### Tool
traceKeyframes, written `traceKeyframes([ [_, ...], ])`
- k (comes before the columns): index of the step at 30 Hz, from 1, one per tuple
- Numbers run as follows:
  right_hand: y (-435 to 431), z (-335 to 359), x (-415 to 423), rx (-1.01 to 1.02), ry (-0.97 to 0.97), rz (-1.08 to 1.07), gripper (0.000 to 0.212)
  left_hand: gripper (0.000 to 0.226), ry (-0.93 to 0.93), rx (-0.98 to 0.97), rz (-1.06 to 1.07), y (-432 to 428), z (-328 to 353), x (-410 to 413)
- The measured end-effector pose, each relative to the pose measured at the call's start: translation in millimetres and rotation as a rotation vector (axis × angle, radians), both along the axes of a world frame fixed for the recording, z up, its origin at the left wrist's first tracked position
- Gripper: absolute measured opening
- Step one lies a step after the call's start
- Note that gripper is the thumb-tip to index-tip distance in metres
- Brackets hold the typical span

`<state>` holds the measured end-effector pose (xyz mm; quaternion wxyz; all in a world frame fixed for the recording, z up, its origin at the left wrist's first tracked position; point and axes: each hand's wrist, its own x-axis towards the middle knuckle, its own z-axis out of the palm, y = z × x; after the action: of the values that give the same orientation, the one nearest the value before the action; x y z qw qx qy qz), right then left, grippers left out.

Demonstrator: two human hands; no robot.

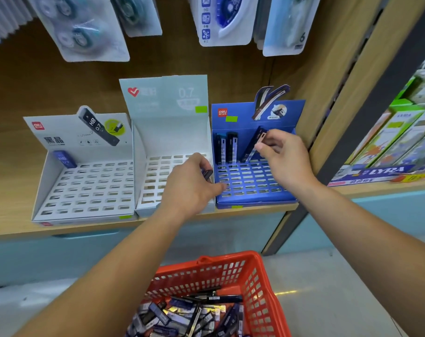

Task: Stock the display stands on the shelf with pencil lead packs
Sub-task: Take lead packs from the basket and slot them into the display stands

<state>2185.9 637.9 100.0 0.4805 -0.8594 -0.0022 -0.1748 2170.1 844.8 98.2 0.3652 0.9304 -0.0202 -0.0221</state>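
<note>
Three slotted display stands sit side by side on the wooden shelf: a white one point(85, 188) at left with one blue lead pack point(65, 158) in its back corner, a pale one point(155, 176) in the middle, and a blue one point(252, 188) at right. Two dark packs point(227, 148) stand upright in the blue stand's back row. My right hand point(285, 156) pinches a dark pack point(254, 144), tilted over the blue stand's back row. My left hand point(192, 183) grips a dark pack point(207, 174) between the pale and blue stands.
A red plastic basket point(262, 283) with several loose lead packs sits low in front of me. Correction tape blister packs point(85, 32) hang above the stands. Boxed goods point(401, 137) fill the shelf to the right, past a dark upright post point(367, 110).
</note>
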Motion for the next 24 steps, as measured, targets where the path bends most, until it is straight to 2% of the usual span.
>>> traceKeyframes([
  [6, 4.2, -1.0, -2.0, -0.137, -0.005, 0.018, 0.007, 0.042, -0.01, 0.002, -0.005, -0.5, 1.5, -0.3],
  [16, 4.7, 0.1, 8.7, -0.158, 0.006, 0.027, 0.008, 0.041, 0.036, 0.025, -0.016, -2.2, 3.1, 2.5],
  [24, 8.1, -13.9, 11.0, -0.188, 0.031, -0.022, 0.009, 0.042, 0.004, 0.01, -0.031, -0.1, 0.6, 1.7],
])
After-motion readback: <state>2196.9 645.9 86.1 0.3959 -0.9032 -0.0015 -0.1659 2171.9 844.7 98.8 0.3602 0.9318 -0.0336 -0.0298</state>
